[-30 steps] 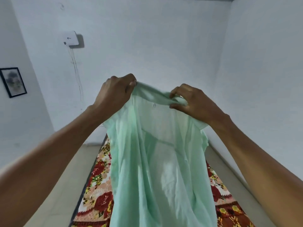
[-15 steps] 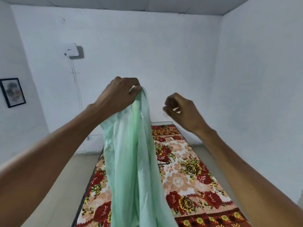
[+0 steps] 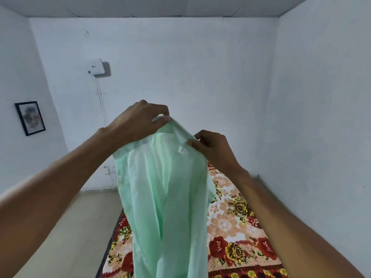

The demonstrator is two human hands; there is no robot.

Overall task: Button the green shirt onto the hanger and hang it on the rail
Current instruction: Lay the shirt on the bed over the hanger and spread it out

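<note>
Here both hands' fingers (image 3: 160, 122) pinch green shirt (image 3: 168, 197) collar, shirt hanging below.

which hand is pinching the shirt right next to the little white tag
The right hand: it pinches the green shirt beside the white tag. The left hand grips the collar higher up, away from it.

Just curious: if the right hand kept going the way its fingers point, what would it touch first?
Probably the green shirt it already pinches at the collar; beyond that, the left hand, though depth is uncertain.
</note>
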